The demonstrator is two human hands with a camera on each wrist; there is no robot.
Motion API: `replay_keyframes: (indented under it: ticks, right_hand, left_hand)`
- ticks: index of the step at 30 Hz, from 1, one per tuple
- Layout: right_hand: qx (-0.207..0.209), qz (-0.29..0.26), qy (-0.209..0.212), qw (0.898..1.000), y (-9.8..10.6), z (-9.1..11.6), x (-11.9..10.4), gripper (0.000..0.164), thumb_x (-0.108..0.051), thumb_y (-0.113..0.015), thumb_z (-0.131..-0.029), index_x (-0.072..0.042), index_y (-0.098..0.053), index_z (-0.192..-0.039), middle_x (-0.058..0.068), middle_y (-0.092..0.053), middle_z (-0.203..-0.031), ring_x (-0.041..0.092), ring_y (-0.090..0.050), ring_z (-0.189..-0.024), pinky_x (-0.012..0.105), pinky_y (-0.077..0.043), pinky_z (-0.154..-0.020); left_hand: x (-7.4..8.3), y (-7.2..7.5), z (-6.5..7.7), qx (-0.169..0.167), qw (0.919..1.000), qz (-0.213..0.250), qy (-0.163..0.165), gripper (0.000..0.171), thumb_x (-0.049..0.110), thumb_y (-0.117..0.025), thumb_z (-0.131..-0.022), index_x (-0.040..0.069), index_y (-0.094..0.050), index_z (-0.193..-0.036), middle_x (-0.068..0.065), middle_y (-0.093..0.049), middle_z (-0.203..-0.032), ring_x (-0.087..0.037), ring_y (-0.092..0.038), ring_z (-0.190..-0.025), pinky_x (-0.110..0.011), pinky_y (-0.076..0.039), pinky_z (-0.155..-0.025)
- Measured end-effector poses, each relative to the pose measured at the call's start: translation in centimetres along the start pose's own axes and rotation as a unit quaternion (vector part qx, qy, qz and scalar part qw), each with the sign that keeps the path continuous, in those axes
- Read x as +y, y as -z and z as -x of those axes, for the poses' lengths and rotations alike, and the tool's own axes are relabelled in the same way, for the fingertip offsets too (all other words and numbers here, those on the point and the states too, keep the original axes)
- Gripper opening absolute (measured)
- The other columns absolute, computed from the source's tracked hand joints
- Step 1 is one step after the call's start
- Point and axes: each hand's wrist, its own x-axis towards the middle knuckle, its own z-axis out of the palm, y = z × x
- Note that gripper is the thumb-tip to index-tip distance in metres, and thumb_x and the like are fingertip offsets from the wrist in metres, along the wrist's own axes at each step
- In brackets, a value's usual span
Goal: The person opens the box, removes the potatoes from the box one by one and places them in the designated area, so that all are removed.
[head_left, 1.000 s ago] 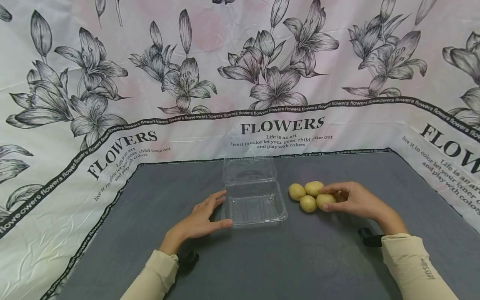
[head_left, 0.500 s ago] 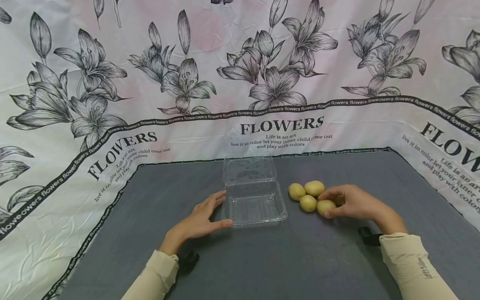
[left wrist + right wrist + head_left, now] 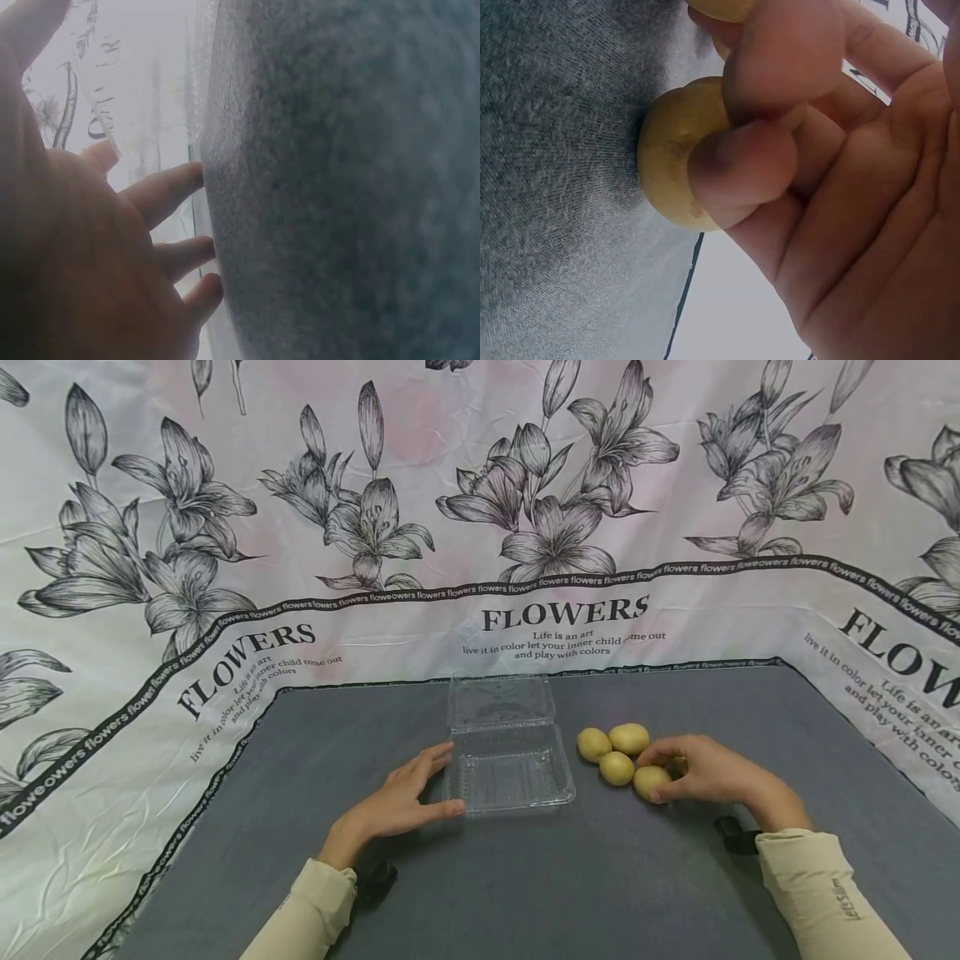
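My left hand (image 3: 397, 802) rests at the left side of a clear plastic clamshell container (image 3: 513, 768), fingers spread, thumb by its front corner. The container's lid (image 3: 500, 702) stands raised at the back. To the right lies a cluster of small yellow potatoes. With thumb and fingers my right hand (image 3: 708, 770) pinches the nearest potato (image 3: 651, 783) on the cloth. Another potato (image 3: 679, 157) lies under the curled fingers in the right wrist view, mostly hidden by the hand in the head view. Further potatoes (image 3: 617, 768) sit just left of the right hand.
Grey cloth (image 3: 540, 893) covers the table. Behind and at both sides hangs a white curtain (image 3: 405, 635) printed with lilies and lettering. Dark wrist-worn devices (image 3: 377, 883) show beneath both forearms.
My right hand has drawn the pinched potato slightly toward me, away from the potato behind it. The left hand and the container have stayed in place.
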Motion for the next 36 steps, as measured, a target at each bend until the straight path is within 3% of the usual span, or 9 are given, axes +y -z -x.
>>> replay_keyframes:
  ticks: [6,12,16,20,26,36]
  right_hand:
    - [-0.005,-0.003,-0.006,1.000,0.3,0.1,-0.1,0.043,-0.034,-0.086,-0.082,-0.012,-0.073,-0.118,0.005,-0.075,-0.117,0.028,-0.067,-0.111,0.041,-0.053,-0.086]
    - [0.031,0.007,-0.020,0.999,0.8,0.4,-0.5,0.044,-0.038,-0.083,-0.085,-0.010,-0.074,-0.117,0.005,-0.075,-0.113,0.028,-0.067,-0.109,0.039,-0.053,-0.084]
    - [0.057,0.009,-0.013,0.998,1.1,0.5,-1.0,0.044,-0.037,-0.081,-0.088,-0.006,-0.072,-0.119,0.010,-0.074,-0.112,0.019,-0.067,-0.092,0.033,-0.053,-0.074]
    - [0.073,-0.001,-0.008,0.997,1.2,0.5,-1.2,0.040,-0.032,-0.079,-0.091,-0.006,-0.072,-0.120,0.014,-0.073,-0.113,0.006,-0.055,-0.068,0.025,-0.048,-0.060]
    - [0.099,0.009,-0.008,0.995,1.1,0.5,-1.2,0.036,-0.031,-0.077,-0.092,-0.008,-0.072,-0.119,0.014,-0.074,-0.114,0.006,-0.051,-0.066,0.026,-0.044,-0.057]
    - [0.114,0.017,-0.011,0.993,0.9,0.4,-1.2,0.034,-0.031,-0.077,-0.092,-0.010,-0.073,-0.119,0.013,-0.074,-0.112,0.006,-0.051,-0.066,0.027,-0.043,-0.056]
  left_hand:
    - [0.1,0.1,-0.1,-0.007,1.0000,-0.001,0.006,0.096,0.065,-0.064,-0.092,0.032,-0.010,-0.164,0.004,-0.026,-0.169,-0.022,-0.025,-0.157,-0.067,-0.009,-0.122]
    - [0.6,0.4,0.1,-0.011,0.9997,-0.006,0.019,0.097,0.067,-0.064,-0.091,0.031,-0.013,-0.164,0.003,-0.029,-0.168,-0.022,-0.026,-0.157,-0.069,-0.012,-0.121]
    - [0.8,0.8,0.3,-0.012,0.9997,-0.002,0.022,0.094,0.065,-0.063,-0.092,0.029,-0.015,-0.164,0.000,-0.033,-0.166,-0.026,-0.028,-0.156,-0.071,-0.012,-0.120]
    - [1.0,1.3,0.5,-0.015,0.9997,0.001,0.021,0.087,0.061,-0.059,-0.097,0.027,-0.016,-0.164,-0.001,-0.037,-0.164,-0.029,-0.027,-0.156,-0.072,-0.009,-0.120]
    - [1.2,1.9,0.6,-0.009,0.9998,-0.005,0.017,0.081,0.062,-0.052,-0.100,0.025,-0.021,-0.164,-0.004,-0.042,-0.162,-0.030,-0.032,-0.154,-0.072,-0.007,-0.120]
    - [1.4,2.4,0.9,0.025,0.9996,-0.016,0.005,0.065,0.060,-0.038,-0.106,0.027,-0.031,-0.161,-0.001,-0.037,-0.165,-0.030,-0.033,-0.154,-0.060,-0.026,-0.122]
